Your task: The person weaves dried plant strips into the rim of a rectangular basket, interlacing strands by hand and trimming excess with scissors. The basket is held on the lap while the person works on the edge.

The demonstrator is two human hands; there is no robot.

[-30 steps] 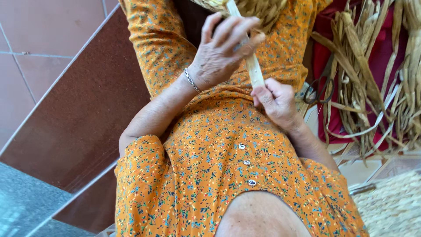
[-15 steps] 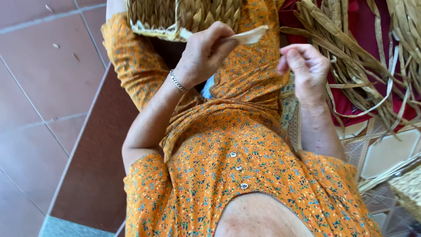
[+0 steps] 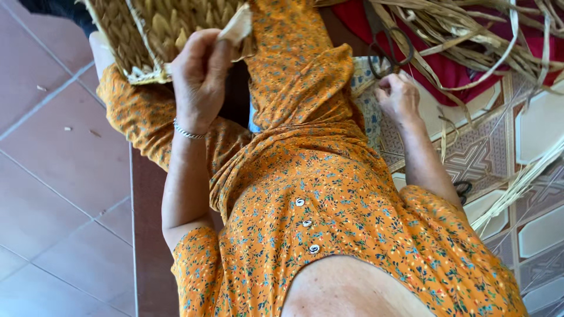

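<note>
The tiled floor [image 3: 64,176] takes up the left of the view, and the person's orange flowered dress [image 3: 329,194] fills the middle. At the top left sits the woven basket [image 3: 158,29], resting against the raised knee. To the right a heap of loose dried straw strands [image 3: 470,29] lies over a red cloth [image 3: 452,70], with a pair of scissors [image 3: 389,50] at its near edge.

Since a second ago the two hands have parted — then both were up at one pale strip near the chest; half a second ago the right hand was already drawing away from it. Now the basket sits nearer the left hand, and the right hand has dropped to the edge of the straw pile. To judge from this, the strip is left in one hand's care while the other goes to the scissors or the loose stuff.

The left hand [image 3: 200,76] is closed, thumb and fingers pinching the pale strip [image 3: 238,26] right at the basket's rim. The right hand [image 3: 399,97] is curled loosely — fingers bent, knuckles up — just below the scissors' handles and touching the thin strands there; I cannot tell whether it grips anything. A thin bracelet [image 3: 187,132] circles the left wrist.
</note>
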